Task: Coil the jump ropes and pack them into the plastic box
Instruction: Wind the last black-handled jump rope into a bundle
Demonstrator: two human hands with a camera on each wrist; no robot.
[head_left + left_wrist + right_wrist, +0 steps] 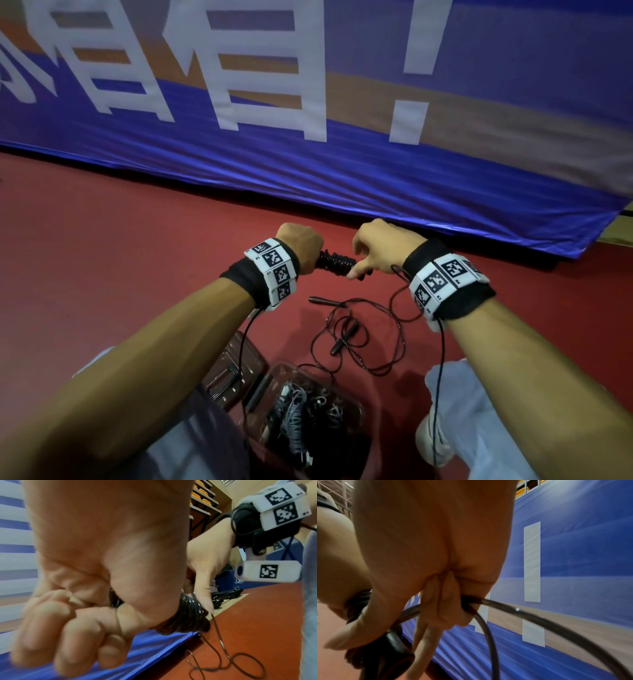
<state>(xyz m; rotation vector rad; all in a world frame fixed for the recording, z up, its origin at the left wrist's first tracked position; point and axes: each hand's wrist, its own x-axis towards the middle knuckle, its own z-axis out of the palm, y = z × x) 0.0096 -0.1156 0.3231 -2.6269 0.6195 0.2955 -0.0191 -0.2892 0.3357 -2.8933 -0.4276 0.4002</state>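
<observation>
In the head view my left hand grips a black jump-rope bundle, its cord wound in tight turns around the handles. My right hand pinches the cord at the bundle's right end. In the right wrist view the curled fingers hold the cord beside a handle end. The left wrist view shows the coil with slack cord dropping to the floor. A loose rope with two black handles lies on the floor. The clear plastic box below holds tangled ropes.
The box's lid lies just left of the box. A blue banner hangs along the wall behind the hands, above red floor. My knees and a white shoe flank the box. Thin camera cables hang from both wrists.
</observation>
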